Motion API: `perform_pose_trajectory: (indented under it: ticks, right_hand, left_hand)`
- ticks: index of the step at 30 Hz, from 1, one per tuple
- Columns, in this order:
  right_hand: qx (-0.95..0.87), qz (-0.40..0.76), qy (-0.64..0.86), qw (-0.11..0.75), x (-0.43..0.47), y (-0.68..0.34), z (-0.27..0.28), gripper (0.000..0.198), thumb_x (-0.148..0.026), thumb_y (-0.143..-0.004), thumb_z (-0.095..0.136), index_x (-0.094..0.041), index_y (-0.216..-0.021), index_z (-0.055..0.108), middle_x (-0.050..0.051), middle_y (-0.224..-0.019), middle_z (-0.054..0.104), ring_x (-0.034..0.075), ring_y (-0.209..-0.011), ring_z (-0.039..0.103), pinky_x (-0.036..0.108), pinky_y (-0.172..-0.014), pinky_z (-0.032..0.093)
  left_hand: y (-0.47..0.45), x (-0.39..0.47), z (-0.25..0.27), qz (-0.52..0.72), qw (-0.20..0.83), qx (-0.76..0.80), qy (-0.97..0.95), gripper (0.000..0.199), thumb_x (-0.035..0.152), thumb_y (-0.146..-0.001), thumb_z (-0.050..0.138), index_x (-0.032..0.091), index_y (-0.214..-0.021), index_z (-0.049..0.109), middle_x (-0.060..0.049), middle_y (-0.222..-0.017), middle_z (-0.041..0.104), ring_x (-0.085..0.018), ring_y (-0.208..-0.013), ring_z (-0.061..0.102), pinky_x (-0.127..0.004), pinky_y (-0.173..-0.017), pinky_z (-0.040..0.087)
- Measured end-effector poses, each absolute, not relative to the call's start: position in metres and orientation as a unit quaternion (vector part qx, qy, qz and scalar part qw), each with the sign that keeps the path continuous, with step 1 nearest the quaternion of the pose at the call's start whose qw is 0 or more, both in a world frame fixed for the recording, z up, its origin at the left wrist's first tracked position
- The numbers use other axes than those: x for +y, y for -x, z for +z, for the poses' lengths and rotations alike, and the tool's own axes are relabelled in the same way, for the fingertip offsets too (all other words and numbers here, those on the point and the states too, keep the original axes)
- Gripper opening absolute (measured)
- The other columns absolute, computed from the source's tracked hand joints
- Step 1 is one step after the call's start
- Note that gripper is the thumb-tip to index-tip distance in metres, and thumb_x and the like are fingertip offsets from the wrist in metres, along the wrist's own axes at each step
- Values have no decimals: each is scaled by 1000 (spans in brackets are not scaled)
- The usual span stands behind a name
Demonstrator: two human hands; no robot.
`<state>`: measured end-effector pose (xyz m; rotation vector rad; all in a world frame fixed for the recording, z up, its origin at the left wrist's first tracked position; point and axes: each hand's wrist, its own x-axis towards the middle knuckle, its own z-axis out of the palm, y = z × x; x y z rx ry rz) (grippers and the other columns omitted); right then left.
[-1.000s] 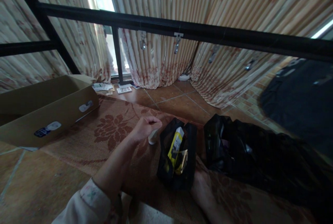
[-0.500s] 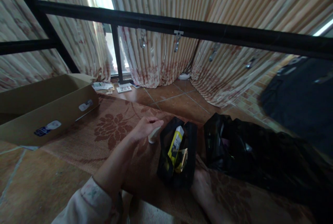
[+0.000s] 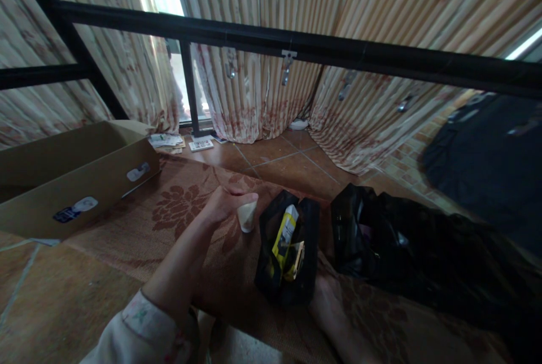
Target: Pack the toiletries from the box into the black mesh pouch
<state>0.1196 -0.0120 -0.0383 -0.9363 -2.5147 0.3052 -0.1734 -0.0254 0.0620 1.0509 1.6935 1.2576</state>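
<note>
My left hand point(image 3: 231, 204) is closed on a small whitish tube-like item point(image 3: 247, 216), narrower at its lower end, just left of an open black pouch point(image 3: 311, 234). Its exact kind is unclear. With my right hand point(image 3: 327, 296) I grip the pouch's right side; most of those fingers are hidden behind it. Inside the pouch stand a yellow-and-white packet point(image 3: 286, 231) and a smaller gold-and-yellow item point(image 3: 297, 259). Both lean within the opening.
A cardboard box point(image 3: 93, 180) stands at the left on a brown patterned cloth point(image 3: 178, 206). To the right lies a bulky black bag point(image 3: 423, 251). A black rail point(image 3: 254, 36) with hanging clips crosses ahead, before curtains point(image 3: 237, 93). Papers point(image 3: 167, 141) lie on the tiled floor.
My left hand has shifted slightly left, away from the pouch, and the whitish item shows more fully. My right hand and the pouch have hardly moved.
</note>
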Motion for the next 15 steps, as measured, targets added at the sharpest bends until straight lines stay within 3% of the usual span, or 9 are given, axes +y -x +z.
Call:
perform_pose_trajectory:
  ticks: [5, 15]
  right_hand:
    - [-906, 124, 333, 229, -12, -121, -39, 43, -12, -79, 49, -18, -119, 61, 11, -116, 65, 25, -116, 55, 39, -97, 48]
    - [-909, 103, 329, 237, -11, -120, -39, 40, -14, -81, 49, -16, -119, 61, 11, -119, 65, 25, -116, 56, 39, -98, 48]
  left_hand:
    - [179, -26, 66, 522, 397, 649, -385, 33, 46, -62, 72, 13, -69, 73, 0, -57, 61, -7, -49, 40, -20, -45, 25]
    - [178, -25, 64, 524, 403, 638, -395, 24, 37, -66, 64, 14, -66, 70, 0, -63, 63, -10, -57, 49, -20, -52, 35]
